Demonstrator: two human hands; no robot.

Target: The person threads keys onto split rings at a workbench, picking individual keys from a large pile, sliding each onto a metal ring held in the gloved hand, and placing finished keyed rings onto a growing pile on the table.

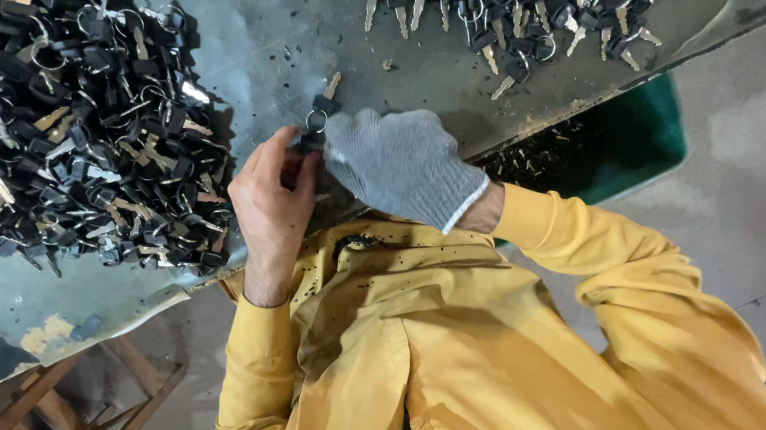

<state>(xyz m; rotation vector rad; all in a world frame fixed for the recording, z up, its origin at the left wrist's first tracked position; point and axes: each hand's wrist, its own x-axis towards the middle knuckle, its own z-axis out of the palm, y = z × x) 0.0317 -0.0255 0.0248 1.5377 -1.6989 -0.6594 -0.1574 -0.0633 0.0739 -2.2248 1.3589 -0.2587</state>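
From the head camera, your bare left hand (272, 199) and your gloved right hand (403, 162) meet just in front of your chest, over the grey table (261, 15). Between them you hold a small key set (317, 119): a black-headed key on a metal ring, a second key sticking up past it. The fingers (296, 157) of your left hand are pinched narrow on the lower black head; the gloved fingers close over the ring side, though the glove hides how firmly.

The risks, as I judge them:
- The set sits near the table's edge. If the pinch slips, it may fall to the floor or into the green bin (643, 133) right of the set.
- The big heap of keys (57, 96) lies just left of the set; a dropped piece would vanish there.
- The glove dulls feel, so the ring could spring off.
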